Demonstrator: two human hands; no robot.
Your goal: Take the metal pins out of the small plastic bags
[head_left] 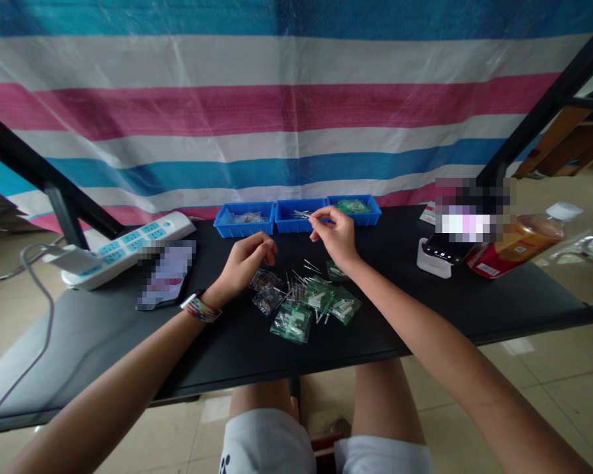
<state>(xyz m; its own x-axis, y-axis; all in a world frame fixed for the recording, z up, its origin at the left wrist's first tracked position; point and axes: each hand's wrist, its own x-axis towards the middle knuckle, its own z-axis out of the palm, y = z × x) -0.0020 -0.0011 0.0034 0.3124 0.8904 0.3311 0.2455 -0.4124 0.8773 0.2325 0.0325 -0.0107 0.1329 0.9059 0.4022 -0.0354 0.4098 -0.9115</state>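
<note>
My right hand point(337, 236) is over the front edge of the middle blue bin point(290, 226), thumb and forefinger pinched. At the fingertips shows a thin metal rod point(306, 215), with similar rods lying in the bin behind. My left hand point(250, 262) hovers with curled fingers above small clear bags of dark parts point(267, 299); whatever its fingers may hold is hidden. Between my forearms lie green-tinted bags of white pieces point(292, 321) and several loose thin metal rods point(312, 266) on the black table point(237, 355).
A left blue bin point(244, 230) holds clear bags; a right blue bin point(370, 216) holds green ones. Leftward are a phone point(170, 273) and a white power strip point(128, 250) with a cord. A phone on a stand point(433, 260) and a bottle point(524, 240) stand right. Striped sheeting hangs behind.
</note>
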